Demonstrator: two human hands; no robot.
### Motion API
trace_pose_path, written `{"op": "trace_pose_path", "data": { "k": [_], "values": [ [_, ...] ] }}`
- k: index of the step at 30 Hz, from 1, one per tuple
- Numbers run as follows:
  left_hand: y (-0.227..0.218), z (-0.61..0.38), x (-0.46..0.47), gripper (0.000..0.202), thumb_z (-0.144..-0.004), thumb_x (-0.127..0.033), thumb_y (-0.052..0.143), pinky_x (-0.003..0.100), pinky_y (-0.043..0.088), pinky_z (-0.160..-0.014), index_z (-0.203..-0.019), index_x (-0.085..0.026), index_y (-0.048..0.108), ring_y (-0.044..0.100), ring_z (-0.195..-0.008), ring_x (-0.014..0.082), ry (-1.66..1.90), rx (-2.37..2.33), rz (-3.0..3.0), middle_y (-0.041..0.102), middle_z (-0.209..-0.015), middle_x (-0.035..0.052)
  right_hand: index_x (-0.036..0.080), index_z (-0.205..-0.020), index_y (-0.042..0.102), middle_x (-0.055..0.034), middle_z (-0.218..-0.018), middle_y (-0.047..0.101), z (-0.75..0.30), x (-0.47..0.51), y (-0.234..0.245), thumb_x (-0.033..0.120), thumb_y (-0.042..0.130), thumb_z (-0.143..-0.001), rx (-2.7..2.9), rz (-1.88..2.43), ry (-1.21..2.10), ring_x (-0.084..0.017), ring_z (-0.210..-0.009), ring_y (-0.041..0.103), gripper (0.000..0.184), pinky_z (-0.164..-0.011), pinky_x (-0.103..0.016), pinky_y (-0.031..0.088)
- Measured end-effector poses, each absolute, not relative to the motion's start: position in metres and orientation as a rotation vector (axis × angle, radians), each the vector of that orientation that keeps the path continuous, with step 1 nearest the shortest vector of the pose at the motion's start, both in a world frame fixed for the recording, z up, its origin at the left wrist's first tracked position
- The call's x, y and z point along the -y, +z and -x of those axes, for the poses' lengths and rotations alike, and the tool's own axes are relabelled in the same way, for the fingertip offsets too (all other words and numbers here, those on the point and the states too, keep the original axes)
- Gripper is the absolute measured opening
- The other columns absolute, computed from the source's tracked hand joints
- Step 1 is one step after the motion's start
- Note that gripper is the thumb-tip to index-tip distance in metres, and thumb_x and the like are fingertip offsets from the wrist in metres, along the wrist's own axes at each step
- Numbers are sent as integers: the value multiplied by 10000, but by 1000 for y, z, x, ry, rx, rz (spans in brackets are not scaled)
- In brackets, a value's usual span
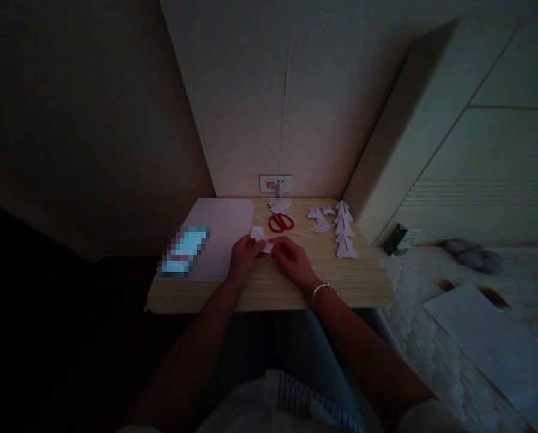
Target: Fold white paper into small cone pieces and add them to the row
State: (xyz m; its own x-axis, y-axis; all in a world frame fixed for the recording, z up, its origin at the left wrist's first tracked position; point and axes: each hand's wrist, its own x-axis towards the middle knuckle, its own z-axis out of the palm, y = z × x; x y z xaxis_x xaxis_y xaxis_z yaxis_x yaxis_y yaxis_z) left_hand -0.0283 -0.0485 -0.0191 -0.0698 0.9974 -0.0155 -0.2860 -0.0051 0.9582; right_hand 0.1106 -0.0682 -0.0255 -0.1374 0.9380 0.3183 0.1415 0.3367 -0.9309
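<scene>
Above the small wooden table, a piece of folded white paper [260,236] is held between my two hands. My left hand [244,255] grips its left side, thumb on top. The fingers of my right hand [292,258] pinch its right edge; a bracelet circles that wrist. Just beyond the paper lie scissors with red handles [281,223], their blades hard to make out in the dim light. Several folded paper pieces [344,227] stand in a column to the right, with some smaller folded ones [321,224] beside them.
White paper sheets [223,216] cover the table's left part, with a lit, blurred phone [185,251] on them. A wall socket [276,184] with a plug sits behind the table [269,294]. At right is a bed [413,288] with a white sheet [489,337] and a green box [395,239].
</scene>
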Motion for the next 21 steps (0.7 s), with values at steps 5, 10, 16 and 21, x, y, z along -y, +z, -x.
{"op": "trace_pose_path", "data": {
  "k": [5,10,16,21],
  "values": [
    [-20,30,48,284,-578,-338,715,213,451,-516,-676,-130,547,535,-556,84,1419,-1036,-920,582,-649,-25,220,-1041,642,-16,-814,647,-110,70,-28,258,506,-808,1690,1039,835,-127,-678,568,273,-624,-250,449],
    [-22,29,48,283,-588,-350,702,216,447,-521,-687,-141,537,548,-562,93,1407,-1033,-965,593,-656,-22,198,-1014,642,-22,-808,642,-110,71,-28,241,525,-800,1688,1054,802,-127,-683,571,248,-620,-248,454],
    [-23,28,47,237,-596,-316,690,225,456,-528,-672,-142,548,543,-552,99,1376,-1057,-986,589,-623,-31,196,-947,639,-19,-788,636,-109,72,-24,294,561,-794,1669,1067,818,-132,-687,574,197,-613,-248,449],
    [-20,29,48,218,-599,-310,682,228,468,-502,-642,-142,550,535,-538,101,1330,-1088,-1029,572,-594,-33,190,-817,645,-25,-776,634,-109,70,-24,376,586,-785,1587,1073,816,-140,-685,564,198,-622,-258,441]
  ]
}}
